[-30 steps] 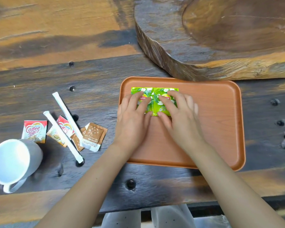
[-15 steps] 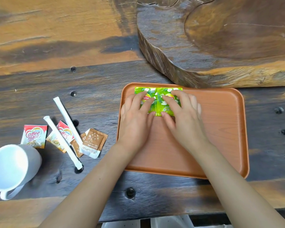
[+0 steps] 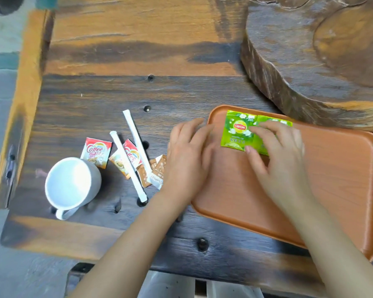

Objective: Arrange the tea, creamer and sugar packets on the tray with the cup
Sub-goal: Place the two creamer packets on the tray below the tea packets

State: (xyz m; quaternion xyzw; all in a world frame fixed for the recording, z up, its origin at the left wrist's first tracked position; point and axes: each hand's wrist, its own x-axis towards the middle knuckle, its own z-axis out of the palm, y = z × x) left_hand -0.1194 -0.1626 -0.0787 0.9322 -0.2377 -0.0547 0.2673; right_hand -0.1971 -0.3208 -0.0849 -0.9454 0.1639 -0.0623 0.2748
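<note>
Left hand [image 3: 190, 155] lifted off; right hand [image 3: 276, 151] flat on tea packets [image 3: 237, 132].

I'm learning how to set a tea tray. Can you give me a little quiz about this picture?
1. True or false: the white cup is already on the orange tray.
2. Which hand touches the green tea packets? A) left hand B) right hand C) neither
3. Fill in: the two white stick packets lie on the ____, not on the tray.

Key: 1 false, the cup stands on the table left of the tray. 2 B. 3 table.
</note>
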